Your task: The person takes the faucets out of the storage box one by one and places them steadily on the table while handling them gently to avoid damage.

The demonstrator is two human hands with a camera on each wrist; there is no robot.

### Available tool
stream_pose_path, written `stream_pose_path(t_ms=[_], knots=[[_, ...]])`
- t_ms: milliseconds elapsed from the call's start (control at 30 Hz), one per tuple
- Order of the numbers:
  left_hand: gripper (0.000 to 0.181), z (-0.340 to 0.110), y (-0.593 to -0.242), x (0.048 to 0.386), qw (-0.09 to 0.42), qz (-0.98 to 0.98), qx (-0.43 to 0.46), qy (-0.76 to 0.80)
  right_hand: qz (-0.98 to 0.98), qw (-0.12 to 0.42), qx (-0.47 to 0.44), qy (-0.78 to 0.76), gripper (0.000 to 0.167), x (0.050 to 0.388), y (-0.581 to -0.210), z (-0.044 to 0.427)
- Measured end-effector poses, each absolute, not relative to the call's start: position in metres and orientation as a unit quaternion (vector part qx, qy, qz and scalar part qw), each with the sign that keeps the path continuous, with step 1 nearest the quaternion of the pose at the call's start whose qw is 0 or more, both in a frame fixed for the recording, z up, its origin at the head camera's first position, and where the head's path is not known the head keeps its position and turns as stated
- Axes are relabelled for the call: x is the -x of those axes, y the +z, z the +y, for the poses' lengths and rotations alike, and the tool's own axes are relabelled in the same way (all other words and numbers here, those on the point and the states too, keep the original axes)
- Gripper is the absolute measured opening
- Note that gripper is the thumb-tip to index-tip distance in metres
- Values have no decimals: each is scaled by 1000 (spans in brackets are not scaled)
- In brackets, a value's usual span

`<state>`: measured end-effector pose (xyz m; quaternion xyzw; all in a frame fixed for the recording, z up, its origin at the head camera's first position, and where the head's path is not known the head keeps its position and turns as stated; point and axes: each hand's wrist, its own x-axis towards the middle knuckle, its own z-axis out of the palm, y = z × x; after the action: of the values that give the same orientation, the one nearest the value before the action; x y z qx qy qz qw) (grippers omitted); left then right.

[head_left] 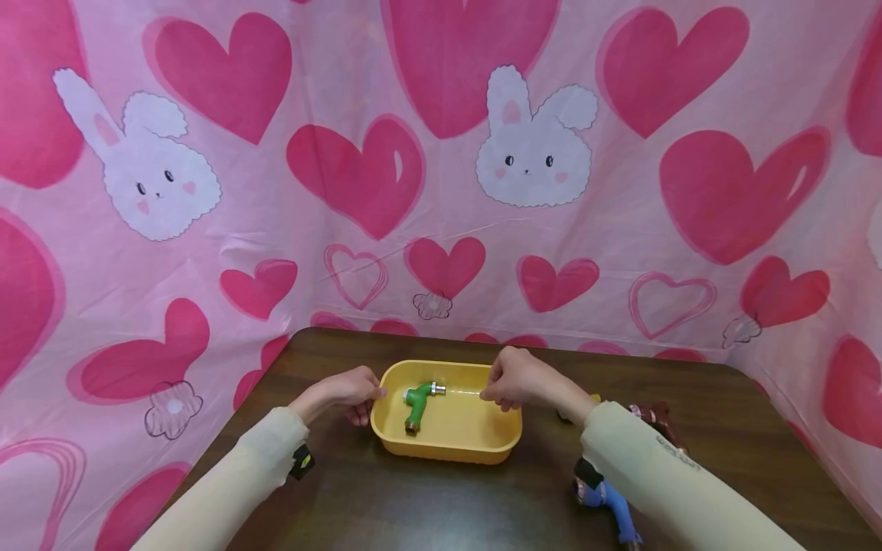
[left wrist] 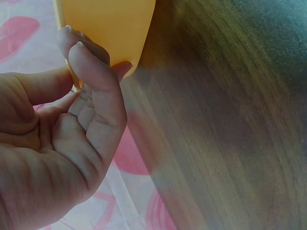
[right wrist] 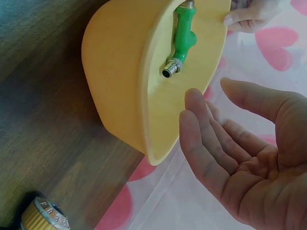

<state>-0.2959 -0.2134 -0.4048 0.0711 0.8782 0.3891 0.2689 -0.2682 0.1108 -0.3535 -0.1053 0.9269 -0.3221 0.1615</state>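
Note:
A yellow plastic basin (head_left: 448, 451) stands on the table with a green tap (head_left: 417, 401) lying in its left part. The tap has a metal nozzle, plain in the right wrist view, and a brownish threaded end. My left hand (head_left: 350, 392) pinches the basin's left rim between thumb and fingers; in the left wrist view the left hand (left wrist: 81, 115) has fingertips on both sides of the wall. My right hand (head_left: 524, 379) hovers over the basin's right end. Seen from its wrist, the right hand (right wrist: 240, 153) has thumb and loosely bent fingers apart, holding nothing.
Right of the basin, partly hidden by my right sleeve, lie a blue tap (head_left: 606, 501) and a dark red-brown fitting (head_left: 658, 417). A yellow ribbed piece with a metal collar (right wrist: 45, 215) is nearby. Pink heart-patterned cloth (head_left: 441, 229) hangs behind the wooden table (head_left: 331, 497).

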Motion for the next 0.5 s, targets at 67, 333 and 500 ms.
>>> stream_pose_path(t_ms=[67, 333, 500], knots=[[30, -213, -404, 296, 268, 878, -72, 389, 927, 164, 106, -320, 15, 270, -353, 109], [28, -213, -404, 294, 268, 881, -68, 384, 925, 175, 117, -317, 16, 278, -354, 101], [27, -214, -402, 294, 268, 879, -70, 388, 926, 182, 121, -307, 17, 285, -354, 95]])
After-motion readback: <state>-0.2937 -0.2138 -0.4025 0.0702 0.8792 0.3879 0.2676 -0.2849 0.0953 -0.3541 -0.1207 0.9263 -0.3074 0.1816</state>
